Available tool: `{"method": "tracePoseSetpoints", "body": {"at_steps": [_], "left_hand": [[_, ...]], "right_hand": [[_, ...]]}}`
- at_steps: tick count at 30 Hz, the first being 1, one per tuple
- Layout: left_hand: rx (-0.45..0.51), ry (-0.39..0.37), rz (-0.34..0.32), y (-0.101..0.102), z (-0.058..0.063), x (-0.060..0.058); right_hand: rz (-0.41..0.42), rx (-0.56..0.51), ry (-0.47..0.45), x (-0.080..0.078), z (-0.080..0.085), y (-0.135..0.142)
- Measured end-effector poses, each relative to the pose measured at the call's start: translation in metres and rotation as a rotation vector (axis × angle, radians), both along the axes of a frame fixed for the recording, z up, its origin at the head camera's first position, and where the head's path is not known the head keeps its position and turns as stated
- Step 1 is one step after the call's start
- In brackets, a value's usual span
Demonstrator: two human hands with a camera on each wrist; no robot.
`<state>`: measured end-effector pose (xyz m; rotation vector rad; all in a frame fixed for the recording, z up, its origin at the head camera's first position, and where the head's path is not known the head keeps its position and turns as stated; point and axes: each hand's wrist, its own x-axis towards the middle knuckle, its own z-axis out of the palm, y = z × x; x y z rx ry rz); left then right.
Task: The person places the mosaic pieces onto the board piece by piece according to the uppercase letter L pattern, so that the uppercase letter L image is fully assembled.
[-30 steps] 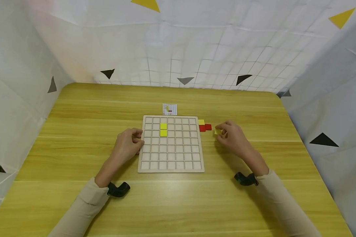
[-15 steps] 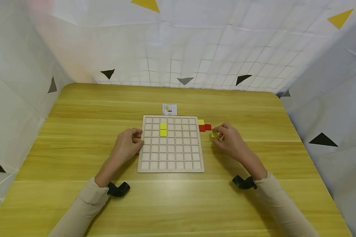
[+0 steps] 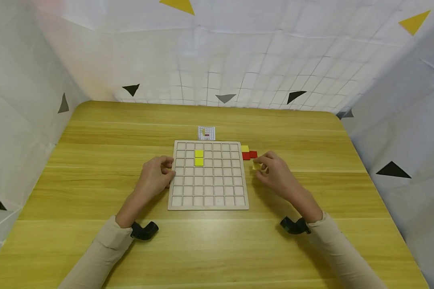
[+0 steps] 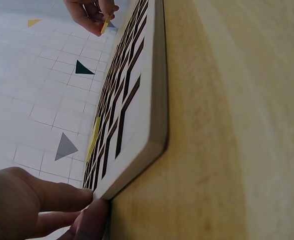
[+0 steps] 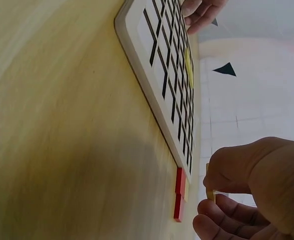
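A pale wooden grid board lies flat on the table, with two yellow square tiles set one below the other in its cells. At its left edge, my left hand grips the rim between fingers and thumb, as the left wrist view also shows. Just right of the board, my right hand pinches a yellow tile by its edges, held above the table. Two red tiles and a yellow tile lie against the board's right edge, left of the right hand.
A small printed card with a coloured grid pattern lies behind the board. The wooden table is bordered by white patterned cloth at the back and sides. Each wrist wears a black device.
My right hand has moved left and slightly toward me with the yellow tile, closer to the board. The left hand and the board have stayed in place.
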<state>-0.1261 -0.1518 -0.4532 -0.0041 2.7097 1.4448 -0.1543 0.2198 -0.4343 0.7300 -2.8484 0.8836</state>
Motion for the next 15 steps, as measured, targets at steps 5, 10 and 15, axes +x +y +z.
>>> {"method": "tracePoseSetpoints", "body": {"at_steps": [5,10,15], "left_hand": [[0.008,-0.002,-0.002,0.0,0.0,0.0],[0.011,-0.005,-0.002,0.0,0.0,0.0],[0.006,-0.006,0.001,0.0,0.0,0.0]], "right_hand": [[0.024,-0.007,0.012,0.003,0.001,-0.005],[0.042,-0.014,0.025,0.006,0.001,-0.011],[0.056,-0.011,0.042,0.008,0.002,-0.016]]}}
